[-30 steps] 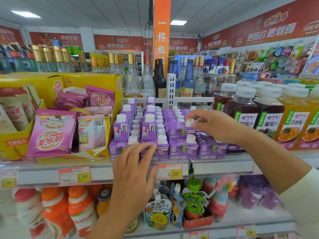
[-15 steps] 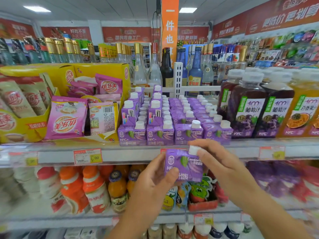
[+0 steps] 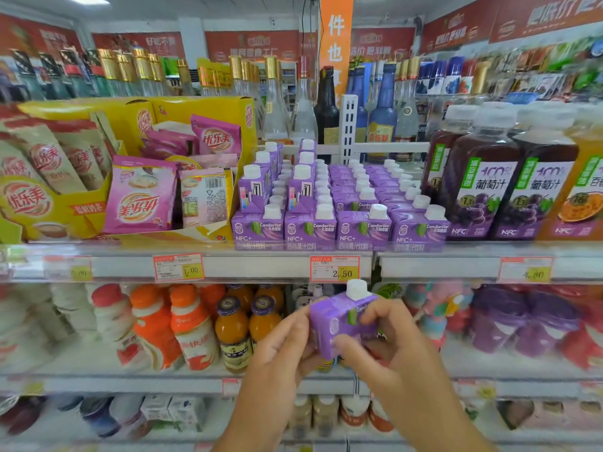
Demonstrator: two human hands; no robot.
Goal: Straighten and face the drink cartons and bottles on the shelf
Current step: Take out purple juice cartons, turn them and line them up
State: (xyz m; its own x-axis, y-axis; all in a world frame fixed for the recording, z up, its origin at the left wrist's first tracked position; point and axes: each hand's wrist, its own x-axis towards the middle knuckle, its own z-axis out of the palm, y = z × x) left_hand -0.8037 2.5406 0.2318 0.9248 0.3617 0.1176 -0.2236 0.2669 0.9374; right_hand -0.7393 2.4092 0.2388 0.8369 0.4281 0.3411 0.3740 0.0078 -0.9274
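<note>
Carton (image 3: 342, 321) is held clear on the near side of the shelf (image 3: 261, 267), below the purple front row (image 3: 310, 231). Left hand (image 3: 280, 350) and right hand (image 3: 391, 347) both pinch it. Suggest: logo outward, cap up, seat flush with row.

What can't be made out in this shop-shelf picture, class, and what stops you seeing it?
- Label of the held carton: head view, blurred and partly covered by the left hand and right hand.
- Figures on the right price tag: head view, smeared by blur.
- Far side of the orange bottle: head view, cut off by the right edge.
- Fronts of the rear cartons: head view, hidden behind the front row.
</note>
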